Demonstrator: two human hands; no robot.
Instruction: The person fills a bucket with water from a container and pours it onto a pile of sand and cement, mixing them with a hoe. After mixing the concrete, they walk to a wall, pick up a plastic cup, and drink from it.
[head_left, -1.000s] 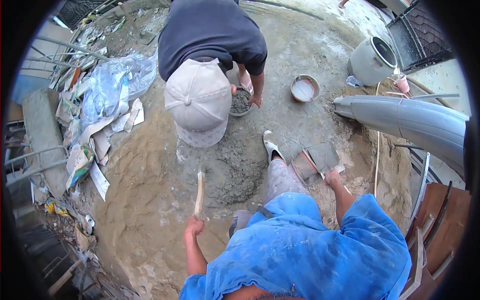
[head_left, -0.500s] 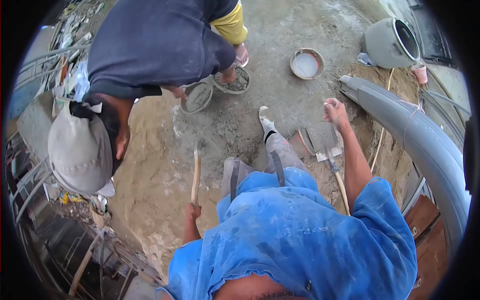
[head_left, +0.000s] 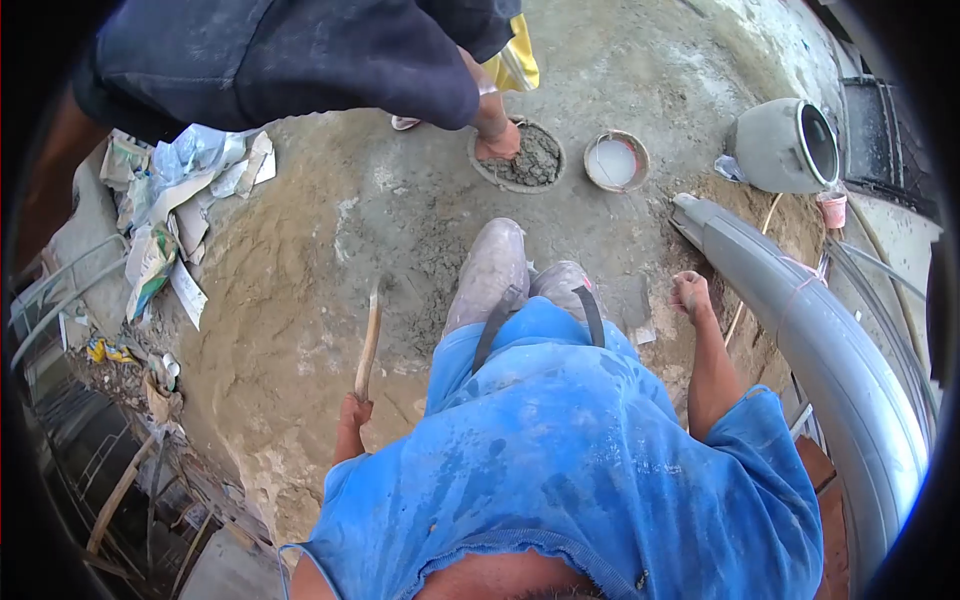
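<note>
My left hand (head_left: 355, 411) is wrapped round the lower end of a wooden handle (head_left: 369, 345), whose far end points away from me over the wet ground. On the other side, my right hand (head_left: 690, 293) hangs beside the grey pipe with its fingers curled; whatever they hold, if anything, is too small to make out. Ahead, a co-worker's hand (head_left: 498, 143) is on a bucket of grey mortar (head_left: 540, 158). Just right of it sits a bucket with whitish liquid (head_left: 612, 161).
A large grey pipe (head_left: 800, 300) curves along the right side. Behind it lie a grey drum (head_left: 775, 146) and a small pink bucket (head_left: 832, 210). Crumpled sacks and paper (head_left: 185, 195) lie at the left, above metal bars. The co-worker's dark-clothed body (head_left: 280, 60) leans in from the top left.
The co-worker has shifted up and left, and one mortar bucket near them is out of view. My legs have moved, and the shovel and reddish bucket by them no longer show. My left hand still grips the handle.
</note>
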